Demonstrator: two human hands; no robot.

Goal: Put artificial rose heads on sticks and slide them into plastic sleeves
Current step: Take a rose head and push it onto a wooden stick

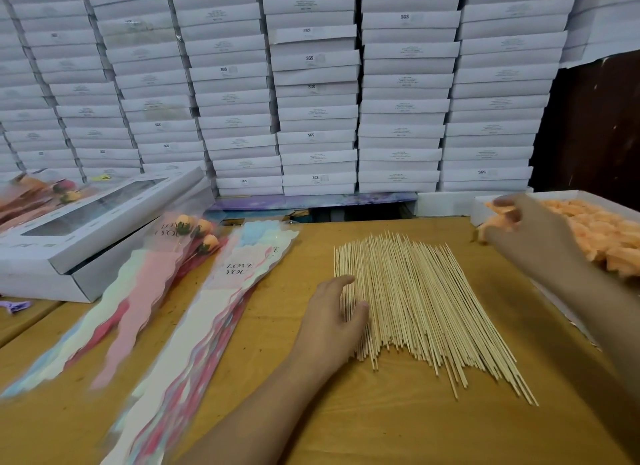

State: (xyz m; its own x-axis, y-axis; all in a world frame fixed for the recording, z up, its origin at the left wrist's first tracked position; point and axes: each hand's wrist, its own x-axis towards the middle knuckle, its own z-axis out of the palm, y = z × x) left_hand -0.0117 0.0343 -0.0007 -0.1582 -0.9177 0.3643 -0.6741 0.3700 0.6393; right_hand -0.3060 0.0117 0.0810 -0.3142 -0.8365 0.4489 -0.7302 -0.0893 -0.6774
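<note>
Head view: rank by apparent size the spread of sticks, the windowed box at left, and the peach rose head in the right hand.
1. Spread of sticks and windowed box: similar extent, box partly cropped, unranked.
2. Rose head, smallest, held by the right hand.

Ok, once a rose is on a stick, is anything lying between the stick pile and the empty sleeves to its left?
Nothing visible. Bare table separates the sticks from the empty sleeves; only the left hand rests at the pile's left edge.

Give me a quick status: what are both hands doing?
Left hand resting on pile of thin wooden sticks, fingers loosely curled. Right hand pinching an orange fabric rose head over its white box. Nothing blocking.
</note>
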